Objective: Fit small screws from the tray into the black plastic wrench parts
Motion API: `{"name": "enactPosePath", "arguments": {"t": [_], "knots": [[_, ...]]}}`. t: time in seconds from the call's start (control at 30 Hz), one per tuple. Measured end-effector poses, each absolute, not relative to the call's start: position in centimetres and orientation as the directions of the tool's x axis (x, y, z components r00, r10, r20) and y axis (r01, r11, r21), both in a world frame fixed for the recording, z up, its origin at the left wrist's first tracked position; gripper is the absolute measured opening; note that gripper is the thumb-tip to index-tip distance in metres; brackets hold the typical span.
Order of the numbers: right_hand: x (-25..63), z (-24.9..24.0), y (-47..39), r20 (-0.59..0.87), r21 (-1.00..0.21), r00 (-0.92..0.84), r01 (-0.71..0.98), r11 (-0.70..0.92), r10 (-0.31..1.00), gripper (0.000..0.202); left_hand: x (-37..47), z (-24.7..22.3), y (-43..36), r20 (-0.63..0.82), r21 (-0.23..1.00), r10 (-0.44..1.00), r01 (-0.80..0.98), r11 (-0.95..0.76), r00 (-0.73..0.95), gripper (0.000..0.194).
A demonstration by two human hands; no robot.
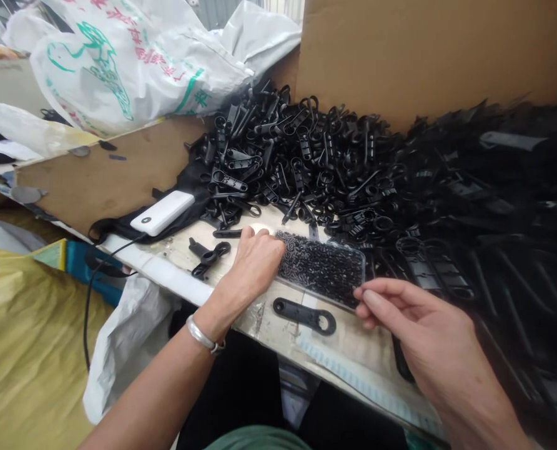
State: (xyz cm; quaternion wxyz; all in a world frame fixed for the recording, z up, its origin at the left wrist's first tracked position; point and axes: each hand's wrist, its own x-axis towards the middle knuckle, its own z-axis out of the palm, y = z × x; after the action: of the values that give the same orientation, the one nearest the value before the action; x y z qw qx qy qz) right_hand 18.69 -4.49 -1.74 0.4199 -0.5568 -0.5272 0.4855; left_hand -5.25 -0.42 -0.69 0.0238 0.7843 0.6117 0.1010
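Note:
A shallow clear tray [322, 265] full of tiny black and grey pieces lies on the worktable. My left hand [258, 261] is at the tray's left end, its fingers curled in; whatever they grip is hidden. At the near right corner of the tray, my right hand [414, 319] has thumb and forefinger pinched together, and anything between them is too small to name. A flat black plastic part with a ring end [304, 315] rests just in front of the tray, nearest to me. Left of my left hand sit more loose black ring-ended parts [207, 257].
A large heap of black plastic parts [301, 150] covers the back, with more dark parts [475, 206] along the right. Cardboard [437, 56] stands behind. A white power bank [162, 212] with a cable lies at left. A printed white sack [142, 56] sits beyond.

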Motion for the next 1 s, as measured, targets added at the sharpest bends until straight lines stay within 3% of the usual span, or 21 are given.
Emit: {"name": "enactPosePath", "arguments": {"t": [0.17, 0.23, 0.33, 0.43, 0.6, 1.0], "knots": [[17.8, -1.5, -4.4, -0.123, -0.992, -0.042, 0.031, -0.122, 0.992, 0.03, -5.2, 0.5, -1.3, 0.148, 0.291, 0.968, 0.927, -0.239, 0.203, 0.021], [17.2, -1.2, -4.3, -0.135, -0.989, -0.069, -0.056, -0.139, 0.988, 0.028, -5.2, 1.0, -1.8, 0.148, 0.458, 0.977, 0.865, -0.206, 0.154, 0.019], [16.1, -0.5, -4.2, -0.171, -0.968, -0.139, -0.162, -0.192, 0.976, 0.025, -4.8, 1.3, -2.6, 0.072, 0.799, 0.995, 0.593, -0.096, 0.065, 0.015], [15.1, 0.0, -4.2, -0.224, -0.94, -0.161, -0.223, -0.257, 0.961, 0.027, -4.2, 0.9, -3.2, -0.028, 0.959, 0.999, 0.282, 0.019, 0.026, 0.01], [14.4, 0.0, -4.4, -0.221, -0.926, -0.195, -0.266, -0.268, 0.956, 0.026, -3.0, 0.1, -4.3, -0.157, 0.984, 0.985, -0.068, 0.163, 0.077, 0.017], [14.0, -0.7, -5.4, -0.221, -0.912, -0.204, -0.304, -0.276, 0.954, 0.023, -1.4, 0.4, -5.7, -0.23, 0.947, 0.962, -0.191, 0.257, 0.15, 0.014]]}}
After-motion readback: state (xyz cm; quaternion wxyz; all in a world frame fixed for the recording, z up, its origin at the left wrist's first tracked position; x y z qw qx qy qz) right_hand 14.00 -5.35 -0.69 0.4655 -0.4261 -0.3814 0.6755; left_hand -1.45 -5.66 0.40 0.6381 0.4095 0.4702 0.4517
